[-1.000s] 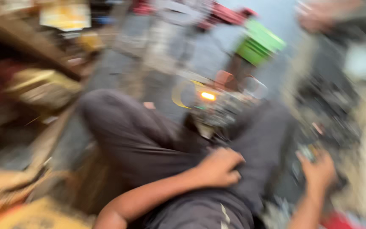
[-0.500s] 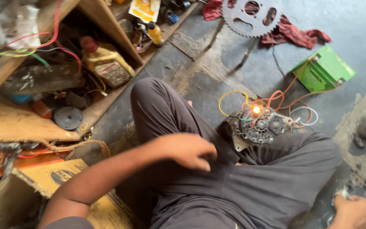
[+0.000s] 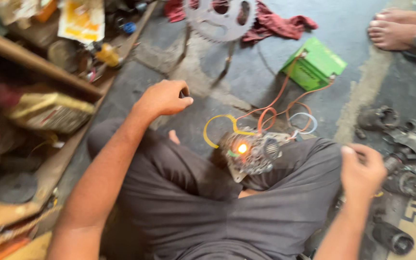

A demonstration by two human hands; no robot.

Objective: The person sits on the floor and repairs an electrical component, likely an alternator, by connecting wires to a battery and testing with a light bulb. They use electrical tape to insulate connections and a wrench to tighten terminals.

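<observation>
A: Grey cast metal, round, finned: the motor part (image 3: 252,153) rests on the lap between the knees, an orange lamp (image 3: 241,148) glowing on its face.

B: Wiring?

A: Orange, yellow and white wires (image 3: 266,115) loop off its top; orange leads run up to the green battery (image 3: 314,65) on the concrete floor (image 3: 246,72), well apart from the lap.

B: Left hand (image 3: 163,98)?

A: Raised over the floor left of the part, fingers curled, something small and dark at the fingertips; cannot tell what.

B: Right hand (image 3: 362,168)?

A: Loosely fisted at the right knee, beside dark metal parts (image 3: 400,144); whether it grips anything, cannot tell.

B: Surroundings?

A: Toothed sprocket (image 3: 220,19) on a red rag (image 3: 275,24); another person's bare feet (image 3: 396,29) top right.
</observation>
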